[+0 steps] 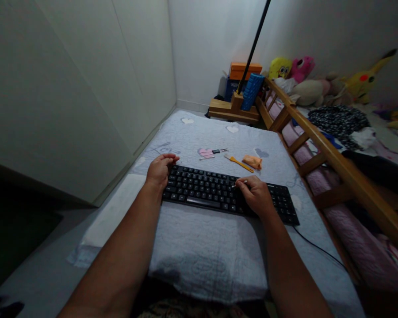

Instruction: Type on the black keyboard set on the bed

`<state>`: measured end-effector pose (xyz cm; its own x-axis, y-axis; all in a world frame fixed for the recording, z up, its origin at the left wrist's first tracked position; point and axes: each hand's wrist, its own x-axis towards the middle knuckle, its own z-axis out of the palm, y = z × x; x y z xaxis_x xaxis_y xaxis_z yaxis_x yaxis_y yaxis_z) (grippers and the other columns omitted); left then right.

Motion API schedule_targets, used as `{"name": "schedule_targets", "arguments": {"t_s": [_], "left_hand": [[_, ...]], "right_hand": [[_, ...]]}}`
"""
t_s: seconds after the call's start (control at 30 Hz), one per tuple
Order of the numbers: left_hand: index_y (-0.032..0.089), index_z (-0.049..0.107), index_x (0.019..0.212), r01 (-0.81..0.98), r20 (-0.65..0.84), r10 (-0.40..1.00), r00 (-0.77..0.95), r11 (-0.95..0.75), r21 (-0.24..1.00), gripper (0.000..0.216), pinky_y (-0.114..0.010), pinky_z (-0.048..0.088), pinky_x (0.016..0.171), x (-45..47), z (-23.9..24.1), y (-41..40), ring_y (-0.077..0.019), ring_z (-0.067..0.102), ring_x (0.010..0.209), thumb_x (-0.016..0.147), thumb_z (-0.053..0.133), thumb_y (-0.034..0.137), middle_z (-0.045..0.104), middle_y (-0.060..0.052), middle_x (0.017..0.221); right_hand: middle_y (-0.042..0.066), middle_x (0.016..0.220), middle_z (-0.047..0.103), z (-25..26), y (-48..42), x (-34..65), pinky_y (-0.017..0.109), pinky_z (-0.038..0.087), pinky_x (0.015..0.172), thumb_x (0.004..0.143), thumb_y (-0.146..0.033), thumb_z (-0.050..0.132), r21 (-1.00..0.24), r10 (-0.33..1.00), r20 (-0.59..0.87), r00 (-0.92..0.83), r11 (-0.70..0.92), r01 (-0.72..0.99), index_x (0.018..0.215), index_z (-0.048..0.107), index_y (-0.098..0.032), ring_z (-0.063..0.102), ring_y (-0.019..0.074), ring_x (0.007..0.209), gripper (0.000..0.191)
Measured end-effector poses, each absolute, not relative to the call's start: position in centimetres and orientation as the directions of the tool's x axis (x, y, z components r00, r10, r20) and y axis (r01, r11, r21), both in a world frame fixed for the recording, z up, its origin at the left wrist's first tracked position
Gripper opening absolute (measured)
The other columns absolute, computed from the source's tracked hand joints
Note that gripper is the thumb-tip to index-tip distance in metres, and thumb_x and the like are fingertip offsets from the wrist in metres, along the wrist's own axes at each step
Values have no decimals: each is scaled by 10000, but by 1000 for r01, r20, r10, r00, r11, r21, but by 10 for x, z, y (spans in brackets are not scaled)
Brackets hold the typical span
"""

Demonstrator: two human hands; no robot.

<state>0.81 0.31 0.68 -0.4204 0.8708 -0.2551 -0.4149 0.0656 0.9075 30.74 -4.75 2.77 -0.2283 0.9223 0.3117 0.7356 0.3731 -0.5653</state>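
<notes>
A black keyboard [202, 186] lies across the quilted cover in front of me. My left hand [159, 170] is at its left end, the fingers loosely curled by the far corner and the palm against the side. Between the thumb and fingers of my right hand [254, 193] is a thin white cotton swab [239, 183]. Its tip points down at the keys on the right part of the keyboard, and this hand hides some of the keys. Beyond the keyboard lie a yellow-handled brush [241, 164], a crumpled orange cloth [252, 162] and a slim tool with a dark grip [219, 151].
A blue-grey quilted cover [199, 238] spreads under everything. The keyboard's cable [318, 247] trails to the lower right. A wooden bed rail [338, 154] runs along the right, with soft toys behind it. White cabinet doors [86, 88] stand at the left; a wooden stand [234, 110] is at the back.
</notes>
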Motion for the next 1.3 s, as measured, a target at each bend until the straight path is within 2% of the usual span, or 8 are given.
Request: {"name": "schedule_targets", "arguments": {"t_s": [0.37, 0.93, 1.3], "left_hand": [[150, 604, 721, -400, -238, 876, -419, 57, 915, 161, -250, 444, 675, 7, 5, 4, -119, 578, 647, 587, 550, 79, 659, -29, 699], [155, 599, 724, -376, -234, 877, -419, 67, 924, 159, -258, 440, 697, 7, 5, 2, -125, 586, 677, 581, 559, 100, 656, -25, 704], [151, 599, 728, -369, -227, 880, -416, 65, 927, 161, -260, 442, 684, 7, 3, 4, -130, 582, 675, 579, 559, 106, 650, -30, 711]], "right_hand": [[40, 783, 672, 37, -53, 305, 327, 426, 750, 850, -233, 518, -530, 905, 284, -317, 423, 734, 763, 654, -199, 592, 190, 781, 165], [58, 807, 684, 31, -50, 303, 354, 433, 785, 857, -239, 500, -535, 904, 345, -254, 412, 738, 786, 665, -196, 585, 210, 824, 185], [46, 783, 674, 36, -54, 303, 339, 425, 755, 853, -240, 501, -540, 905, 296, -304, 421, 728, 748, 651, -206, 588, 192, 777, 187]]}}
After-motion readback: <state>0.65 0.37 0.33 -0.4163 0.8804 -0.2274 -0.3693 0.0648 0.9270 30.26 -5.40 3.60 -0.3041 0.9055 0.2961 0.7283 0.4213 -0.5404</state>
